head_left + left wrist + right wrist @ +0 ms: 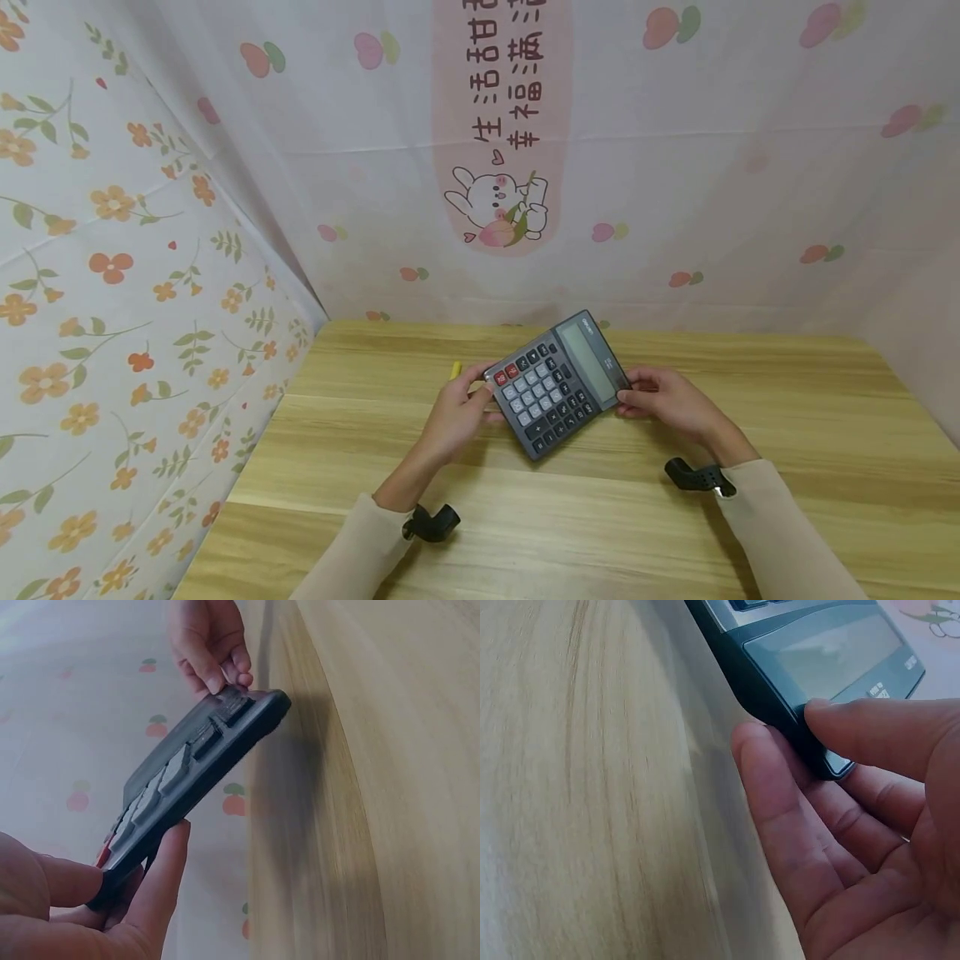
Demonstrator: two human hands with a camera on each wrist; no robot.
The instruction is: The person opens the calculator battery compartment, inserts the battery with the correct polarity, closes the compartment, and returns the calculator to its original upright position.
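Note:
A dark grey calculator (558, 379) is held up tilted over the wooden table, its keys and display facing up toward the head camera. My left hand (459, 410) pinches the corner by the red keys, thumb on top and fingers underneath, as the left wrist view also shows. At the display end, my right hand (667, 402) grips the opposite corner. In the right wrist view the thumb (877, 731) lies on the face beside the display (832, 656), with the fingers below the edge. The calculator's shadow falls on the wood in the left wrist view.
A small yellow object (455, 370) lies on the table (360, 458) just behind my left hand, partly hidden by it. Printed cloth (637, 167) hangs behind the table, and a flowered cloth (135, 333) hangs along its left side. Black bands (433, 523) circle both wrists.

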